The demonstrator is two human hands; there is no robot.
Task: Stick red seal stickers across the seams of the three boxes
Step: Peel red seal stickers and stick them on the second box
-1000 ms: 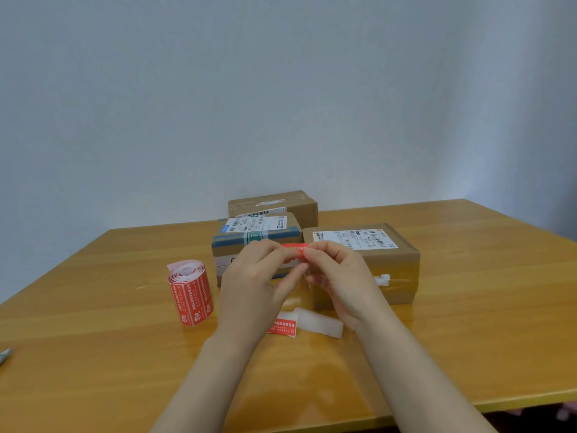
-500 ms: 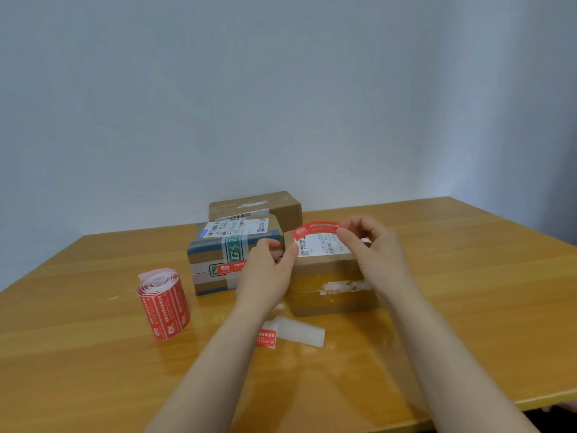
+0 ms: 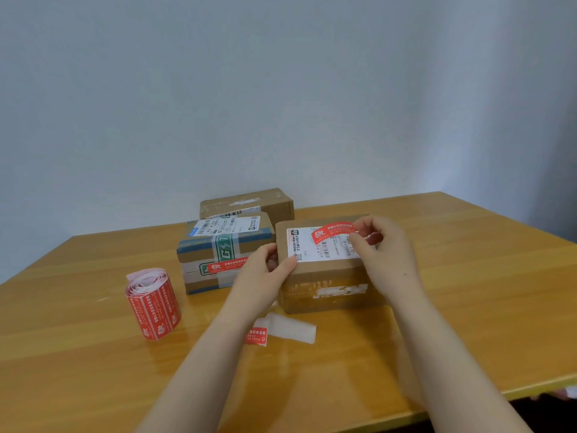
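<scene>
Behind everything, a plain pale wall (image 3: 281, 89) fills the upper half of the view. Below it a wooden table (image 3: 468, 292) with a glossy top carries three cardboard boxes. The near box (image 3: 324, 273) stands right of centre, with a white shipping label (image 3: 307, 250) on its top and torn white tape on its near side. Just left of it and slightly farther is the middle box (image 3: 218, 245), wrapped in blue and green tape, with a red seal sticker (image 3: 226, 265) already across its near face. The far box (image 3: 249, 203) sits behind these two, near the wall.

The left hand (image 3: 262, 276) holds the near box at its left edge, fingers curled round the side and the thumb resting on top at the label's corner. The right hand (image 3: 384, 254) is over the box's far right corner, thumb and forefinger pinching the right end of a loose red sticker (image 3: 334, 231) that arches above the label; whether its left end touches the label cannot be told.

A roll of red stickers (image 3: 153, 304) stands upright on the left. A white backing strip (image 3: 290, 329) with a red scrap (image 3: 256, 335) at its left end lies just near of the held box.
</scene>
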